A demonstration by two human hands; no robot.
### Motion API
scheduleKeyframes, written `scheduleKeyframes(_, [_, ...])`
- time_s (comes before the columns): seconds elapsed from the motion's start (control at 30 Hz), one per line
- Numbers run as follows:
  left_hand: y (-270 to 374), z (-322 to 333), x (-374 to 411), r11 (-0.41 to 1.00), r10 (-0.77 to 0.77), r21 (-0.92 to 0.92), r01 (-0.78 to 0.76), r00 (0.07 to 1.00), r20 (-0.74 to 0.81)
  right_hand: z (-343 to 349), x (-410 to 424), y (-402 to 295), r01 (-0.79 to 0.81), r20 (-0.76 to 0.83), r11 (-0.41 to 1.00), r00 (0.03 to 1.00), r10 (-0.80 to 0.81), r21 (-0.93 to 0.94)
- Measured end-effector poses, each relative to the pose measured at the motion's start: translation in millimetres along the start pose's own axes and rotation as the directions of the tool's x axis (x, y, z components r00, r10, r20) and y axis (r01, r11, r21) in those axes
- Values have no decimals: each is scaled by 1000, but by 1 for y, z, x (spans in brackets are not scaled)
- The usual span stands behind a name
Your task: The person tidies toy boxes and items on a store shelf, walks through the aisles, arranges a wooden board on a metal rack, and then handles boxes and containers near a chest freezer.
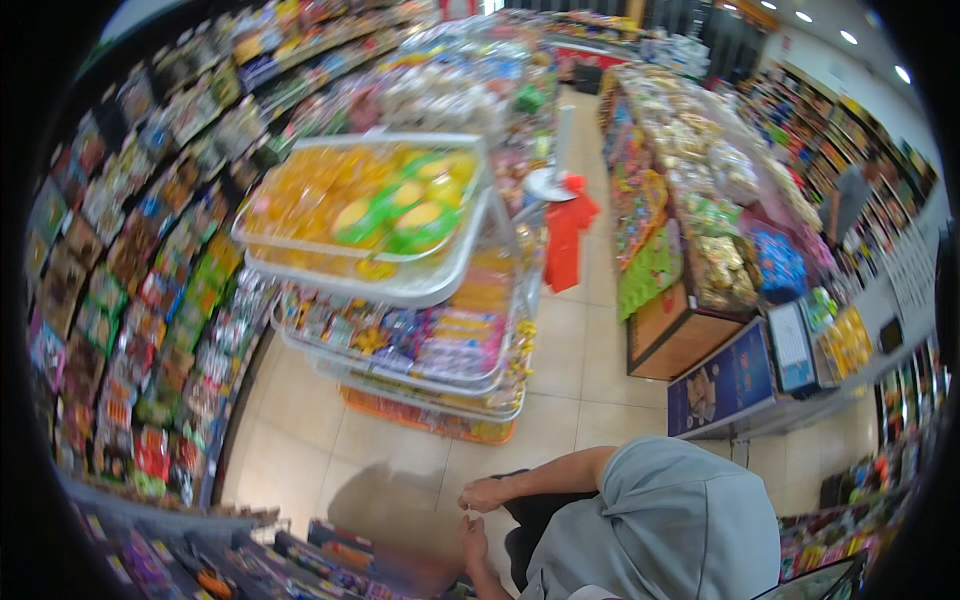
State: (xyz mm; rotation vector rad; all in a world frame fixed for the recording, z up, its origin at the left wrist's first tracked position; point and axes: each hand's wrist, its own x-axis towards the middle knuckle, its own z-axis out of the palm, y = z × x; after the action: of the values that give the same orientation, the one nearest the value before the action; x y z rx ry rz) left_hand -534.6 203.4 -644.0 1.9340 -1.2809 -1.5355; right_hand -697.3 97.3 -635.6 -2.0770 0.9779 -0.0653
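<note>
At the lower middle, my right hand (481, 495) and my left hand (473, 529) are close together in front of my grey shirt (660, 525). Their fingers are bent and nearly meet. Something tiny and pale may lie between the fingertips; it is too small to tell. Above and to the left of my hands, a white-rimmed plastic basket (450, 289) holds yellow and orange packaged items with green wrapping. Under it, stacked baskets (480, 386) hold colourful small packets. An orange basket (427, 420) is at the bottom of the stack.
Packed snack shelves (165, 322) run along the left. Red cloth or plastic (566, 240) hangs by a white stand (551, 184) near the tiled aisle. On the right are a goods-laden display (675, 172), a blue printed panel (724, 386) and, farther back, a person in grey (849, 199). Racks fill the lower left.
</note>
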Motion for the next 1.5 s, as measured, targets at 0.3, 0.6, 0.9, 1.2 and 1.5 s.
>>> scheduleKeyframes(0.3, [13, 33, 22, 944, 217, 211, -255, 958, 186, -13, -250, 59, -522, -115, 853, 848, 517, -10])
scheduleKeyframes(0.6, [112, 116, -44, 765, 194, 380, -520, 748, 635, 71, -487, 120, -859, -62, 416, 418, 907, 300])
scheduleKeyframes(0.9, [197, 197, -16, 609, 174, 439, -661, 651, 739, 97, -558, 136, -591, 156, -6, 204, 966, 807])
scheduleKeyframes(1.2, [300, 346, 73, 599, 134, 412, -687, 593, 794, 20, -581, 303, -819, 98, 379, 460, 882, 430])
scheduleKeyframes(1.5, [532, 520, 106, 655, 250, 104, -748, 345, 904, -279, -547, 312, -422, -486, 706, 520, 703, 570])
